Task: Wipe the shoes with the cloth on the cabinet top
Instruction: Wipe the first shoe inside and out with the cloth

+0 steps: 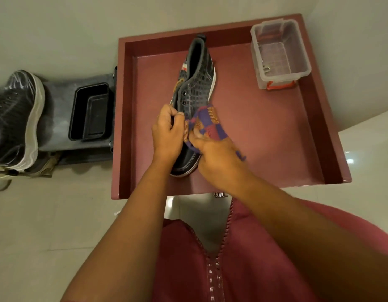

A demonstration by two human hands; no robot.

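Both hands meet at the toe end of the sneaker (195, 83), whose length runs straight away from them: left hand (167, 131) grips its side, right hand (215, 153) pinches the checked cloth (207, 120).

Two dark shoes are visible: one shoe on the cabinet top (195, 83) and a second shoe off to the left (14, 120). There is one checked cloth (207, 123), one clear plastic container (280, 53), one black tray (90, 112), and two hands, the left hand (167, 134) and the right hand (217, 158).
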